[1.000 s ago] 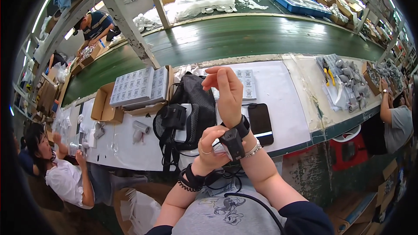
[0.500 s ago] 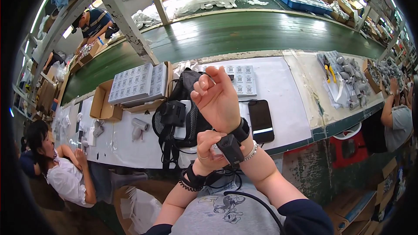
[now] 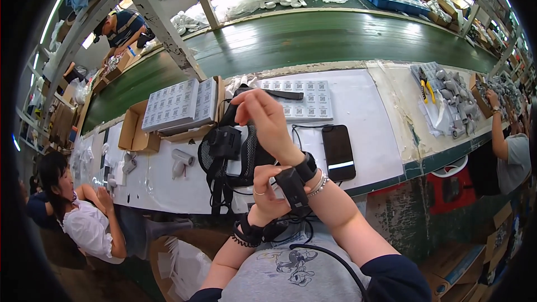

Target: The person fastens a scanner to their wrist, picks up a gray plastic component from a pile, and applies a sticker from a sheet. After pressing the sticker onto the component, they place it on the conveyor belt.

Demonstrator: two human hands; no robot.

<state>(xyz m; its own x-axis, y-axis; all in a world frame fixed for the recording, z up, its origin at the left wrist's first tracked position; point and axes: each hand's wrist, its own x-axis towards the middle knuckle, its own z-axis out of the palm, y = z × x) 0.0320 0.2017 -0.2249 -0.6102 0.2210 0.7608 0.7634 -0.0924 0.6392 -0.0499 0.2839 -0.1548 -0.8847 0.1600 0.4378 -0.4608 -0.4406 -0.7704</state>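
My left hand [image 3: 269, 194] is closed around the side of a small black camera [image 3: 292, 189], which sits on a black strap around my right wrist. My right hand [image 3: 267, 120] is raised above the bench, palm turned left, with loosely bent fingers and nothing held. A black coiled band circles my left wrist, where another dark device is partly hidden. Behind my right hand lies a black mesh backpack [image 3: 253, 151] with a black camera [image 3: 225, 143] on it. A black phone [image 3: 338, 152] lies to the right, joined to a cable.
Stacked printed label sheets [image 3: 176, 103] rest in a cardboard box [image 3: 134, 128] at left; another sheet stack [image 3: 313, 100] lies behind my hand. Grey fittings [image 3: 182, 160] and yellow-handled pliers [image 3: 428, 90] are on the bench. A green conveyor [image 3: 313, 42] runs beyond. People sit on both sides.
My right hand has turned so its palm faces more to the left, and its fingers have tipped leftward. My left hand stays at the camera on the right wrist.
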